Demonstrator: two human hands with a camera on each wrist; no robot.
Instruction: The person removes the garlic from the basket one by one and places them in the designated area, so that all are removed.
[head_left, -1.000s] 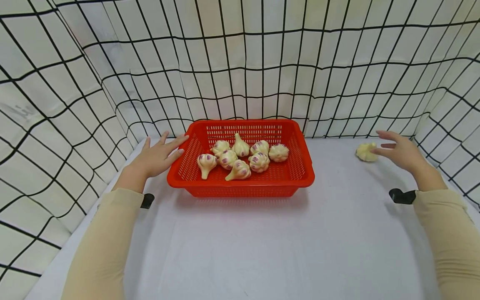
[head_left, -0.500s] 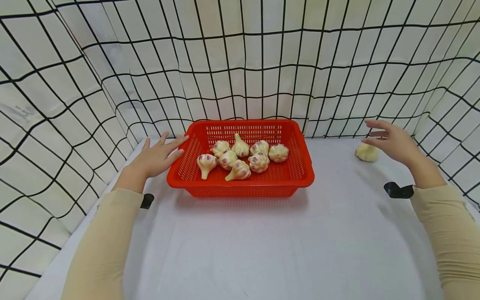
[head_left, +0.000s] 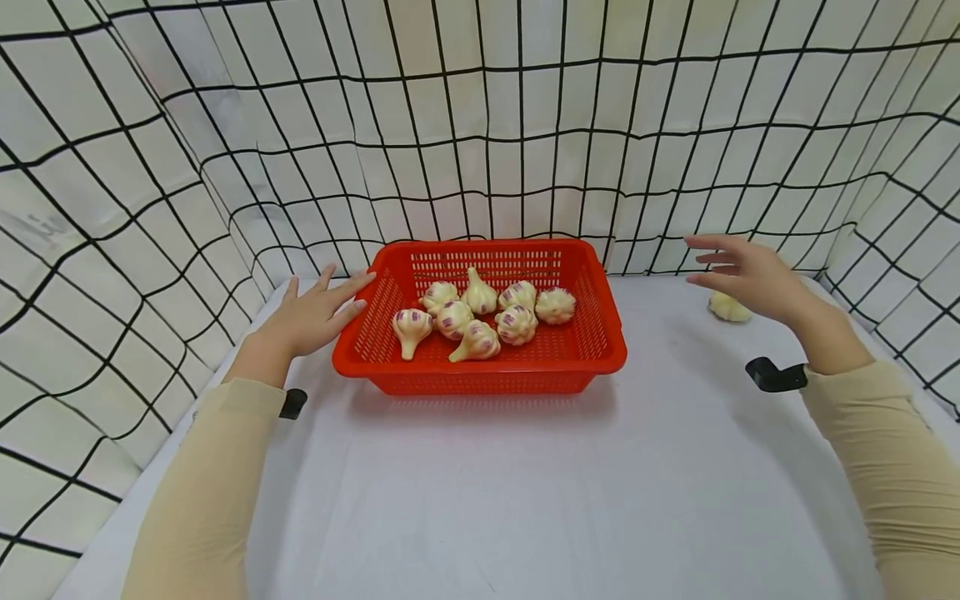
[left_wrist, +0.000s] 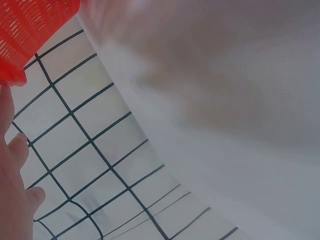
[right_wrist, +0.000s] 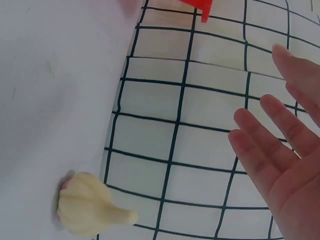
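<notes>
Left hand (head_left: 303, 321) spread at red slotted plastic basket (head_left: 480, 368), contact unclear. Right hand (head_left: 757, 279) empty, fingers parted; pale round garlic bulb (right_wrist: 85, 205) far right on table (head_left: 480, 483); a low sweep could roll it.

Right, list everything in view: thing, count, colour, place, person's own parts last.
Table: one, white, filling the foreground
Basket: one, red, on the table
Garlic bulbs: eight visible, cream, most purple-marked, inside the basket
Loose garlic bulb: one, pale cream, on the table right of the basket
Netting: three sides, black, along the back and both sides
Walls: three, white, behind the netting
Wrist pieces: two, black, one per wrist
Sleeves: two, beige, lower left and lower right
Left hand: one, bare, at the basket's left rim
Right hand: one, bare, above the table
</notes>
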